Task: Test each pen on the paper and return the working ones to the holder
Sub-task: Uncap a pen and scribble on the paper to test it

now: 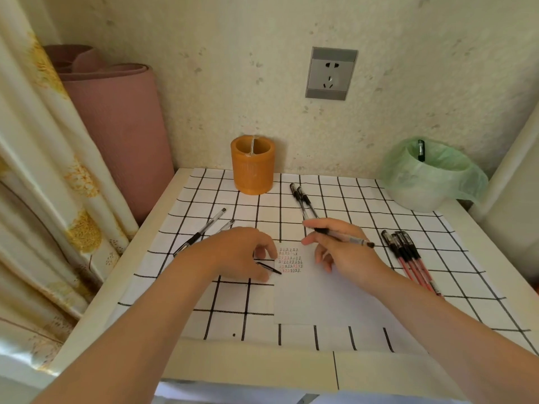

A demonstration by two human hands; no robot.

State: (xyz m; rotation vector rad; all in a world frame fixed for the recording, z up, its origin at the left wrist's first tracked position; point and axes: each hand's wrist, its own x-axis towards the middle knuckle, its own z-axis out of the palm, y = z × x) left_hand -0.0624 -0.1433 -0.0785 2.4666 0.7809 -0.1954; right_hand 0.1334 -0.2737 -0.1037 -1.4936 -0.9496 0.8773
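The right grip (344, 255) is curling its fingers and thumb around a clear-barrelled black pen (347, 238), holding it nearly level just above the paper (306, 298), with one dark end sticking out to the right. The left grip (239, 252) is curling down at the paper's left edge and pinching a slim black piece, apparently a pen cap (269, 268), which is pointing toward the scribbles. Between the two hands, rows of small black and red test marks (290, 260) are filling the paper's upper left corner.

The paper is lying on a black-and-white checked cloth (350, 199) covering the desk (248, 365). Four red pens (411, 260) are lying side by side just right of the right hand, two clear pens (204, 228) are lying left of the left hand, and two black pens (302, 199) are lying beyond the hands. Near those two, the orange cylindrical holder (253, 167) is standing upright at the back of the cloth. At the back right corner, a bin lined with a green bag (431, 176) is holding one black pen (421, 150).
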